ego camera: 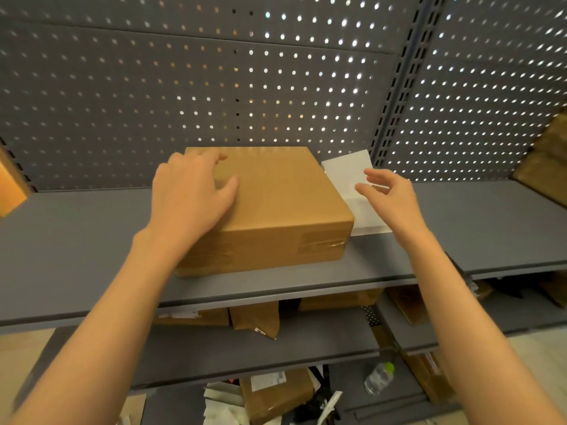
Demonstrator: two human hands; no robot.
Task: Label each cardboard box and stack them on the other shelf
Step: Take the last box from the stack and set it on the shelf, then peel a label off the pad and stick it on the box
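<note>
A brown cardboard box [276, 207] sits flat on the grey shelf [76, 240], near its front edge and roughly in the middle of the view. Its top face is plain, with no label and no writing on it; clear tape wraps over the near right corner. The left hand [193, 194] rests on the box's top left part, palm down, fingers loosely spread and lying flat rather than curled round anything. Just beside the box on its right lies a white label sheet [352, 182], flat on the shelf and touching or almost touching the box's side; nothing printed on it can be read. The right hand [389, 194] hovers over that sheet with fingers open and slightly bent; whether its fingertips actually touch the paper is hard to tell from here.

Behind stands a grey perforated back panel [214, 87] with a slotted upright [399, 87]. Other brown boxes are cut off at the left edge [12, 185] and the right edge [546, 161]. On the lower shelf [245, 354], partly hidden, are more cardboard parcels [254, 317], one with a white sticker too blurred to read. Lower still lie a labelled parcel [276, 394], torn white paper [224, 406] and a clear plastic bottle with a green cap [379, 378].
</note>
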